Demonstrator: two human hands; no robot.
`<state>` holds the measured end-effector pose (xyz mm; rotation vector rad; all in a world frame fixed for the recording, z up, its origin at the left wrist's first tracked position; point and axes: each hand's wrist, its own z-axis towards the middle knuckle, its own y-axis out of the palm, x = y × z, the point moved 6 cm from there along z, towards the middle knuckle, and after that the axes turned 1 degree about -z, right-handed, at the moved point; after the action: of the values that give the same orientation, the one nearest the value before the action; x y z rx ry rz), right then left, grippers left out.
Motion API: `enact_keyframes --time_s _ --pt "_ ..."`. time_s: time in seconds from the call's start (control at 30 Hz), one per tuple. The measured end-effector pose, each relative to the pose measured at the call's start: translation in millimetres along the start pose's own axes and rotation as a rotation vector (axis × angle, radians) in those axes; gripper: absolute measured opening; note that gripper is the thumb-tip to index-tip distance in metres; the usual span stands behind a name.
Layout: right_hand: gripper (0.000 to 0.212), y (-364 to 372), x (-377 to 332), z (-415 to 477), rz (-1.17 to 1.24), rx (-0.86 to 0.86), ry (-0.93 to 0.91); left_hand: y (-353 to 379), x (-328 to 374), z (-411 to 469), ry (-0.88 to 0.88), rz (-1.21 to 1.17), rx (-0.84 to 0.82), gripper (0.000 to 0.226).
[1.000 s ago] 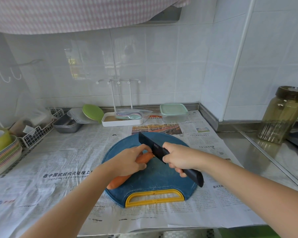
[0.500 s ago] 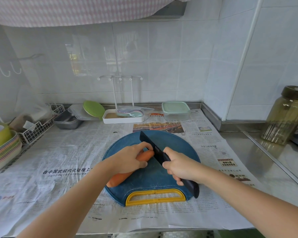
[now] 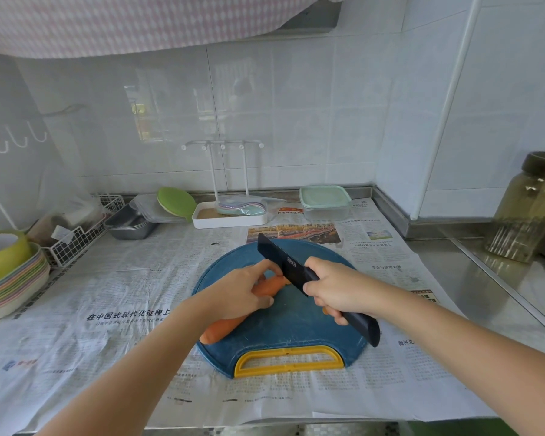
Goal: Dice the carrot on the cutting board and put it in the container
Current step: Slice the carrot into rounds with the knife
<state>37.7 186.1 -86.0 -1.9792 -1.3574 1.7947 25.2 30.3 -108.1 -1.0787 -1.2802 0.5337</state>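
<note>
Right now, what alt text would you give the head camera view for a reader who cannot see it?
A person's left hand holds a carrot on a round blue cutting board while the right hand grips a black knife, its blade at the carrot's far end. A mint-lidded container stands behind the board on a newspaper-covered counter.

A long orange carrot [image 3: 224,325] lies slantwise on a round dark-blue plastic cutting board [image 3: 290,328] that has a yellow handle slot at its near edge. The fingers of the left hand [image 3: 243,291] curl over the carrot's middle. Its thick end sticks out behind them, and its thin tip lies just past the fingertips, at the blade of a black knife [image 3: 280,261] gripped in the right hand [image 3: 334,291]. A small orange bit [image 3: 326,310] shows just under the right fingers. The clear square plastic container [image 3: 324,209], with its pale-green lid on, stands well beyond both sets of fingers.
</note>
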Motion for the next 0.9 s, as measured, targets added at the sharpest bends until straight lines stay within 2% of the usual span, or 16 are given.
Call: enact_keyframes --time_s 0.17,0.5,0.63,0.73,0.9 --pt "0.009 0.5 0.4 -1.5 0.054 -0.024 0.028 -0.1 1.9 -0.8 -0.005 0.005 -0.013 0.044" --pt "0.022 3.1 2.0 2.6 0.121 -0.075 0.074 -0.9 2.3 0.3 0.004 0.025 -0.013 0.044" --pt "0.015 5.0 2.4 3.1 0.15 -0.089 0.078 -0.4 1.4 0.3 0.006 0.024 -0.015 0.044" --pt "0.026 7.7 5.0 5.2 0.151 -0.083 0.077 -0.2 1.4 0.7 0.006 0.025 -0.015 0.044" --pt "0.028 9.9 10.7 9.4 0.162 -0.081 0.069 0.6 0.9 1.9 0.01 0.02 -0.015 0.045"
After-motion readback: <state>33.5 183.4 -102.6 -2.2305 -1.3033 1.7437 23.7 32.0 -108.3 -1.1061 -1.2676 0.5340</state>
